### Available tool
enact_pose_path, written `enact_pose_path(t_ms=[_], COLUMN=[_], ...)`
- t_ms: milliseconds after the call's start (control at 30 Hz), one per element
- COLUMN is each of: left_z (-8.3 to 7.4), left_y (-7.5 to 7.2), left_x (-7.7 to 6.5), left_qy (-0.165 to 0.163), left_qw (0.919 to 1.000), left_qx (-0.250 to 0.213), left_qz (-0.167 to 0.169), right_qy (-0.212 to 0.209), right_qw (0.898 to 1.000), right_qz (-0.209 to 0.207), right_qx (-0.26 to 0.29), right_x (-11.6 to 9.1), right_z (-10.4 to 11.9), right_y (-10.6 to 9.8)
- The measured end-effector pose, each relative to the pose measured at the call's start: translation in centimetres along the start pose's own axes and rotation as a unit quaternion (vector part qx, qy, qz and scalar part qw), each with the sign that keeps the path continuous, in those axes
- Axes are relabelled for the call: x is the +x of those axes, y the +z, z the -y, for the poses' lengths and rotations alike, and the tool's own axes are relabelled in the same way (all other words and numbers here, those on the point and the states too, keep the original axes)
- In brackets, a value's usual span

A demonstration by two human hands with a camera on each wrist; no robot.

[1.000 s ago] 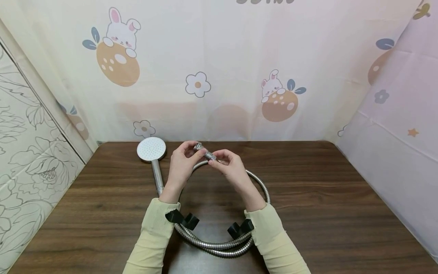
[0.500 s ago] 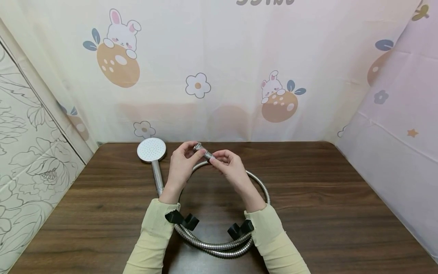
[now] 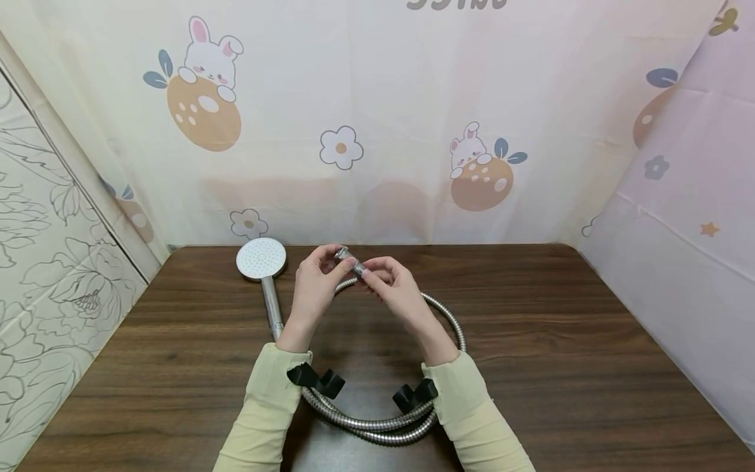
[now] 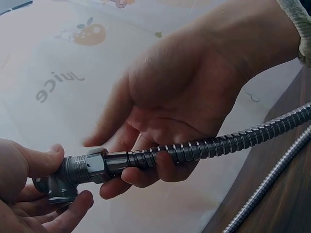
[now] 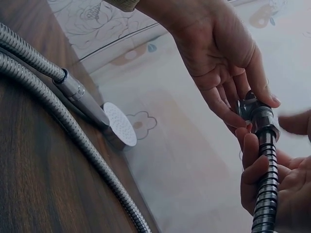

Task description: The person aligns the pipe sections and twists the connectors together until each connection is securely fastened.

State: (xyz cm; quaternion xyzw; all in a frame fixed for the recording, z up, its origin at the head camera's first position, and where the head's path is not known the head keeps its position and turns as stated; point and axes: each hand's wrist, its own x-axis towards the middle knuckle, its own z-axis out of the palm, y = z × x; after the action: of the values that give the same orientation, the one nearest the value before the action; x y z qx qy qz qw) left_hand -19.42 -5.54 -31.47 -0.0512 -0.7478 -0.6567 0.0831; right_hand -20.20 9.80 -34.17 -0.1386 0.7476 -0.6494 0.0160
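In the head view my left hand (image 3: 314, 282) pinches a chrome pipe fitting (image 3: 343, 254) above the table's far edge. The left wrist view shows that fitting's threaded barrel (image 4: 77, 169) meeting the nut (image 4: 98, 166) on the end of a ribbed metal shower hose (image 4: 228, 144). My right hand (image 3: 402, 292) holds the hose end, several fingers curled under and around it. Its thumb (image 4: 95, 141) is raised beside the nut, blurred and off the metal. In the right wrist view, the left thumb and fingers grip the fitting from both sides.
A shower head (image 3: 261, 258) with a white face lies at the table's left, its handle joined to the hose. Loops of hose (image 3: 383, 429) lie on the brown table (image 3: 566, 367) under my forearms. A printed curtain (image 3: 389, 85) hangs behind.
My right thumb and fingers have shifted slightly up and left along the hose end, covering more of the metal in the head view. The left hand keeps its grip on the fitting.
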Motion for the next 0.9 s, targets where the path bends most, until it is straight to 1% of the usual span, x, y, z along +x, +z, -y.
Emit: enact_pose_path(t_ms=[200,233,300,400,567,667,900], left_z=[2.3,2.3,2.0,1.0,-0.7,-1.1,-1.0], left_y=[0.2,0.3,0.2,0.1,0.1,0.1,0.1], left_x=[1.2,1.2,1.0,0.5,-0.4,-0.6,-0.6], left_qy=[0.022,0.02,0.017,0.008,0.006,0.004,-0.001], left_qw=[0.9997,0.9997,0.9998,0.9999,1.0,1.0,0.9999], left_qx=[0.004,0.006,0.004,-0.007,0.004,0.008,0.012], left_qz=[-0.009,-0.008,-0.005,0.001,-0.001,-0.003,-0.007], right_qy=[0.004,0.006,0.011,0.013,0.016,0.017,0.001], right_qw=[1.0,1.0,1.0,1.0,1.0,0.999,0.999], right_qz=[-0.007,-0.008,-0.007,-0.011,-0.024,-0.024,-0.017], right_qx=[-0.007,-0.003,0.008,0.008,0.006,0.017,0.033], right_x=[0.1,0.2,0.2,0.1,0.1,0.1,0.2], right_z=[-0.1,-0.2,-0.1,-0.1,0.0,-0.1,-0.3], right_y=[0.1,0.1,0.1,0.0,-0.1,0.0,-0.1])
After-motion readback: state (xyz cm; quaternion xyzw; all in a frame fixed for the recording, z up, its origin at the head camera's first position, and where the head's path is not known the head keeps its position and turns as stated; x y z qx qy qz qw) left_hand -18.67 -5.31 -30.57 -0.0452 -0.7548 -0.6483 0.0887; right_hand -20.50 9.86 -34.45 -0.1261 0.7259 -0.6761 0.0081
